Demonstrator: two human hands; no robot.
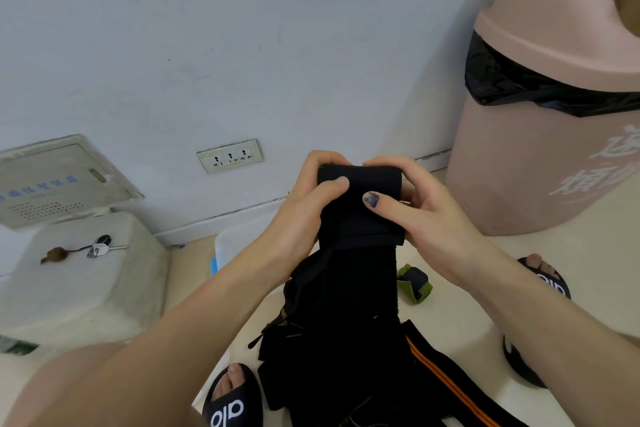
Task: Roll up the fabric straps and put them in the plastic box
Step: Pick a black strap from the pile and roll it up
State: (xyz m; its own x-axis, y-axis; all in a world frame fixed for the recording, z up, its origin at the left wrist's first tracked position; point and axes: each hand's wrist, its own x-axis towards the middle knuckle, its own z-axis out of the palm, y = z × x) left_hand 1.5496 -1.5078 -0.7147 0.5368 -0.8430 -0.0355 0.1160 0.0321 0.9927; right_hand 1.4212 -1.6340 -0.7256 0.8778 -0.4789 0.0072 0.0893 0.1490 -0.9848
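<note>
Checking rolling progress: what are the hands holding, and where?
Both the left hand and right hand grip the black fabric strap at its rolled upper end, one on each side; the rest hangs down.

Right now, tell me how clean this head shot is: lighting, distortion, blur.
Head view: soft, even light, no hard shadows; faint sheen on the bin liner. Wide-angle bending curves the pink bin and tilts the wall socket. The left hand and right hand are reasonably sharp on the black strap, whose folds vanish in the dark. The plastic box is pale, mostly hidden.
</note>
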